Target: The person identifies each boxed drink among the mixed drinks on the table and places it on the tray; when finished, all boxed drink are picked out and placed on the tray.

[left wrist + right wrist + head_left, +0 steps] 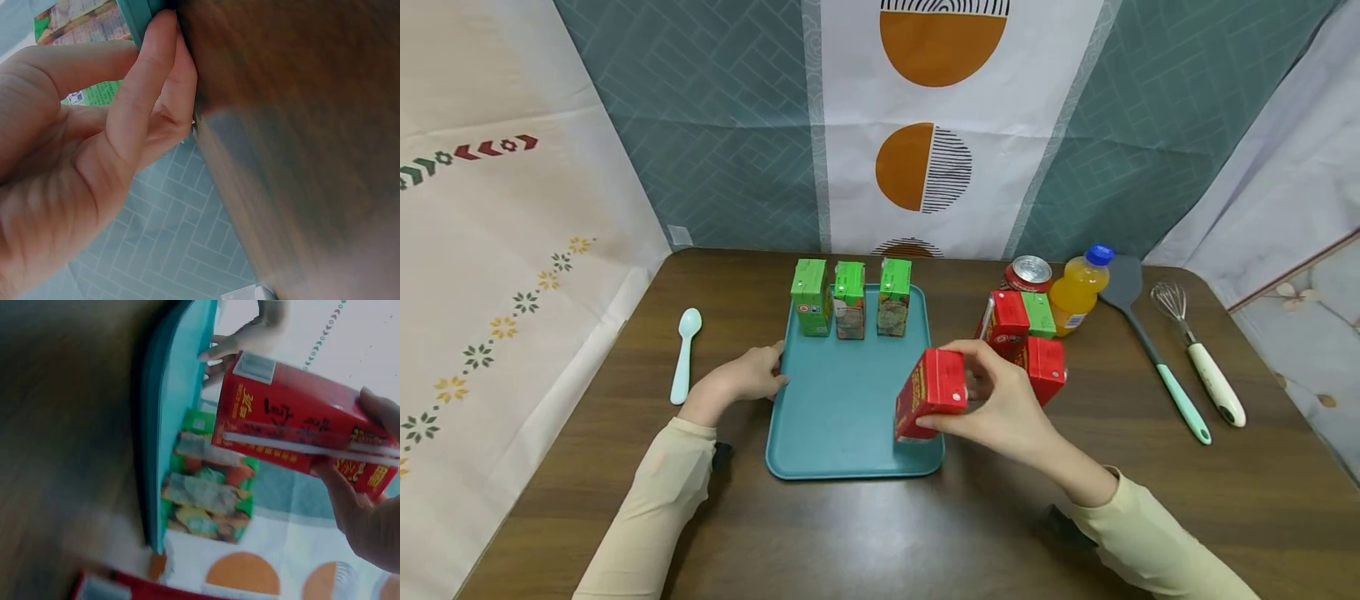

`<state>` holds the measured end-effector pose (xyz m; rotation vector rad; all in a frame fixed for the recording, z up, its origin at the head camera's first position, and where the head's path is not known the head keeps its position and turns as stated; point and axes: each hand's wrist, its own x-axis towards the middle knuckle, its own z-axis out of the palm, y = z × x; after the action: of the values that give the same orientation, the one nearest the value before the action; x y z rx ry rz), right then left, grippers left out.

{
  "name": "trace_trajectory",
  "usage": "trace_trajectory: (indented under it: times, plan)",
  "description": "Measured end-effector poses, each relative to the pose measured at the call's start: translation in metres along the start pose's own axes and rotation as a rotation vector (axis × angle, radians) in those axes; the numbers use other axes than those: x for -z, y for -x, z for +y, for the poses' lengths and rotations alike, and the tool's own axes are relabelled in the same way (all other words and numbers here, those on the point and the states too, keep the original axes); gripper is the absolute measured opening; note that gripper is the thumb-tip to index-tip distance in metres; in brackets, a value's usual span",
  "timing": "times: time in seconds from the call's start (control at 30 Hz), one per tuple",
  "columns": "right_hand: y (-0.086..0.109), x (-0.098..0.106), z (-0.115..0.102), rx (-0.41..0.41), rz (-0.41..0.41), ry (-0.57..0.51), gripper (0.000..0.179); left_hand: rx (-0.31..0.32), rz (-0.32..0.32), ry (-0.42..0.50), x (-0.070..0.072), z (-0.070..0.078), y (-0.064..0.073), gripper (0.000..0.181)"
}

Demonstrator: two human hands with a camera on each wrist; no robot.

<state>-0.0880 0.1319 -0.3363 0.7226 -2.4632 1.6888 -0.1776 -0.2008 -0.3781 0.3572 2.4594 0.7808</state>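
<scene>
My right hand grips a red juice box between thumb and fingers, over the right side of a teal tray. In the right wrist view the red carton is tilted, with a white straw along its side and its base above the tray. My left hand pinches the tray's left rim; in the left wrist view its fingertips are at the teal edge. Three green juice boxes stand in a row at the tray's far end: left, middle and right.
Right of the tray stand two red cartons, a green carton, a soda can and an orange juice bottle. Farther right lie a spatula and a whisk. A pale spoon lies at left.
</scene>
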Motion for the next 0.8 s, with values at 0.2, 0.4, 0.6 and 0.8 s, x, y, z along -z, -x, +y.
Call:
trace_trajectory:
  times: [0.2, 0.4, 0.6, 0.8]
  plan:
    - [-0.040, -0.038, 0.010, -0.069, 0.029, -0.012, 0.064, 0.006, 0.001, 0.002, 0.003, -0.001, 0.005, 0.066]
    - [-0.076, -0.068, 0.014, -0.047, 0.013, -0.014, 0.066, 0.009, -0.002, 0.010, 0.003, -0.002, 0.006, 0.067]
    - [-0.100, -0.087, 0.014, -0.037, -0.015, -0.024, 0.069, 0.016, 0.007, -0.017, 0.000, -0.001, 0.002, 0.067]
    - [-0.115, -0.103, 0.020, -0.065, -0.076, 0.019, 0.070, 0.033, 0.011, -0.024, 0.000, -0.001, -0.001, 0.067]
